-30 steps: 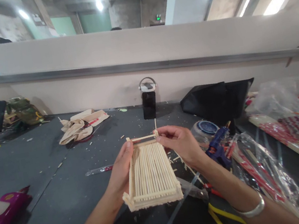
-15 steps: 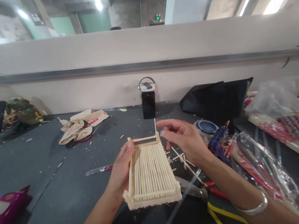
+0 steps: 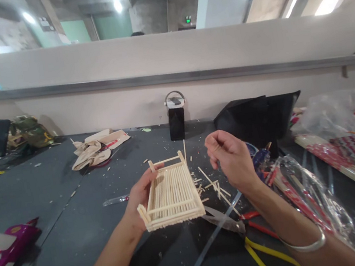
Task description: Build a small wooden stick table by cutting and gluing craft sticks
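"What has changed?"

"The right hand [image 3: 230,156] has left the corner of the stick frame [image 3: 173,192]. It has moved rightward above the table [image 3: 79,238], its fingers now curled in."

"And the frame?"

"It has shifted left with the left hand [image 3: 141,192] and tipped differently, its near end now closer to the table's far edge."

"Anything else?"

"The right hand now covers more of the jar [image 3: 252,149] and blue glue gun [image 3: 262,160]. The person beyond the partition has gone from view."
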A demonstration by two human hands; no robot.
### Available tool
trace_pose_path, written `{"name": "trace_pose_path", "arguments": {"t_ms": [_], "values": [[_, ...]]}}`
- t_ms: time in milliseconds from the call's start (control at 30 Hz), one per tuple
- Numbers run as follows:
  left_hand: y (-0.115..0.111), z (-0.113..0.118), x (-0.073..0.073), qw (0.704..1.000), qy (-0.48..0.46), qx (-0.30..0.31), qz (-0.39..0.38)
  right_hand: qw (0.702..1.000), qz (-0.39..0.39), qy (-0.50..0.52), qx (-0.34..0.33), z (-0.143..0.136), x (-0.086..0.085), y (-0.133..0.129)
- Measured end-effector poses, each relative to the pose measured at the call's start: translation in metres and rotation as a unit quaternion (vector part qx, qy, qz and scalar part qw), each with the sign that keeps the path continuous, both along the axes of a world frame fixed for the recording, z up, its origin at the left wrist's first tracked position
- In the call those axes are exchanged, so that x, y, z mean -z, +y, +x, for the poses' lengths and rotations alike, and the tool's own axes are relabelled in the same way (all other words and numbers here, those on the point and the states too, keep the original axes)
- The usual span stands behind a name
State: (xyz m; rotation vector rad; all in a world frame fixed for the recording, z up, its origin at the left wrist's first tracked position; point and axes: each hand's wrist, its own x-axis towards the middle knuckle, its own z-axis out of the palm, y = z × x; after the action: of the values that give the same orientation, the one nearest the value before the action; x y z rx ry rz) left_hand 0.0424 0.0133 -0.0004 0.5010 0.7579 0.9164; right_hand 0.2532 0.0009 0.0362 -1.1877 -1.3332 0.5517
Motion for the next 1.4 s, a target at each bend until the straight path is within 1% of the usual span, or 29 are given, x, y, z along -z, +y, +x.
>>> {"name": "trace_pose_path", "arguments": {"t_ms": [100, 167, 333, 433, 500, 633, 700, 767, 867, 900, 967, 1033, 1133, 1200, 1267, 1333, 1400], "values": [[0.003, -0.002, 0.000, 1.000, -0.003, 0.005, 0.005, 0.997, 0.013, -0.071, 0.028, -0.001, 0.002, -0.001], [0.003, -0.003, -0.001, 1.000, 0.007, -0.002, 0.010, 0.996, 0.017, -0.082, 0.026, -0.001, 0.003, -0.002], [0.000, -0.001, -0.007, 0.998, 0.045, -0.046, 0.021, 0.997, 0.029, -0.065, 0.026, -0.004, 0.006, -0.001], [0.000, -0.001, -0.008, 0.996, 0.062, -0.052, 0.047, 0.996, 0.037, -0.073, 0.034, -0.005, 0.005, -0.001], [0.001, -0.001, -0.007, 0.994, 0.072, -0.059, 0.060, 0.996, 0.039, -0.080, 0.024, -0.005, 0.004, -0.002], [0.004, -0.002, -0.004, 0.994, 0.056, -0.053, 0.074, 0.997, 0.033, -0.069, 0.008, -0.009, -0.001, -0.004], [0.004, -0.003, -0.004, 0.995, 0.047, -0.045, 0.080, 0.997, 0.029, -0.070, 0.018, -0.010, -0.003, -0.006], [0.004, -0.004, -0.005, 0.995, 0.043, -0.042, 0.083, 0.996, 0.025, -0.068, 0.044, -0.011, -0.004, -0.008], [0.004, -0.004, -0.006, 0.995, 0.044, -0.043, 0.082, 0.996, 0.028, -0.030, 0.078, -0.012, -0.003, -0.008], [0.005, -0.004, -0.007, 0.994, 0.049, -0.046, 0.083, 0.997, 0.031, -0.016, 0.076, -0.012, -0.003, -0.007], [0.004, -0.003, -0.007, 0.992, 0.067, -0.064, 0.089, 0.998, 0.021, -0.013, 0.050, -0.011, -0.002, -0.006], [0.002, -0.004, -0.009, 0.987, 0.086, -0.097, 0.100, 0.999, -0.013, -0.045, 0.018, -0.011, -0.002, -0.005], [-0.010, -0.011, -0.010, 0.976, 0.104, -0.153, 0.112, 0.993, -0.064, -0.093, -0.025, -0.013, -0.002, -0.005], [-0.026, -0.020, -0.009, 0.968, 0.125, -0.187, 0.108, 0.991, -0.076, -0.104, -0.047, -0.015, -0.002, -0.008], [-0.046, -0.033, -0.005, 0.958, 0.153, -0.219, 0.100, 0.989, -0.078, -0.109, -0.058, -0.016, -0.003, -0.013], [-0.068, -0.047, 0.001, 0.949, 0.173, -0.245, 0.093, 0.989, -0.077, -0.117, -0.050, -0.017, -0.006, -0.018], [-0.088, -0.059, 0.010, 0.945, 0.195, -0.252, 0.078, 0.985, -0.072, -0.155, -0.008, -0.015, -0.010, -0.021]]}}
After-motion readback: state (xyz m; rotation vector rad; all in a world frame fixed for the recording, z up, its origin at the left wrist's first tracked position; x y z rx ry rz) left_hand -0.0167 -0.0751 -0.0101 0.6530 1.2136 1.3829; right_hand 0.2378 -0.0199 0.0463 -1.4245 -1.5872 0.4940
